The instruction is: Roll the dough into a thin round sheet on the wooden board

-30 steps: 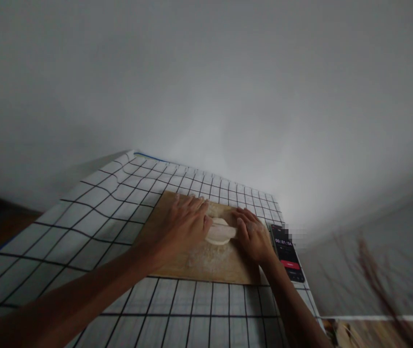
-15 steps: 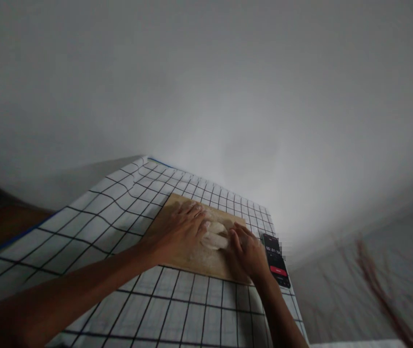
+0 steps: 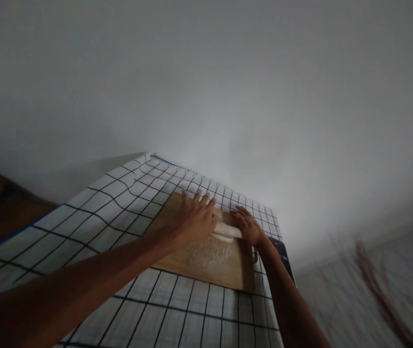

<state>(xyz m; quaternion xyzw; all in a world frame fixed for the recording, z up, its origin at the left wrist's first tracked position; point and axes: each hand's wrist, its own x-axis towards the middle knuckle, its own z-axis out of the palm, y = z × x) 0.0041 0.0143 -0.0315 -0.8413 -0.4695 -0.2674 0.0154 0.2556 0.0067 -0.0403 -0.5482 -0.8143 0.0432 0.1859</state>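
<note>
A pale, floury cylinder (image 3: 229, 230), apparently a rolling pin, lies crosswise between my hands. Flattened dough (image 3: 223, 238) shows along its near side; the rest is hidden. My left hand (image 3: 196, 217) is open over the cylinder's left end, fingers spread forward past the board's far edge. Over the right end rests my right hand (image 3: 248, 226), with its fingers stretched out and the palm low. Beneath everything is a wooden board (image 3: 206, 275) dusted with flour.
The board lies on a white tablecloth (image 3: 177, 309) with black grid lines. A phone (image 3: 282, 253) showing a timer sits at the right edge, partly behind my right forearm. A pale wall (image 3: 257, 145) rises behind, and blurred twigs (image 3: 376, 285) stand at the right.
Both hands have moved away from me toward the board's far edge, and the cylinder has moved with them. More floury board shows on the near side; my right forearm now covers more of the phone.
</note>
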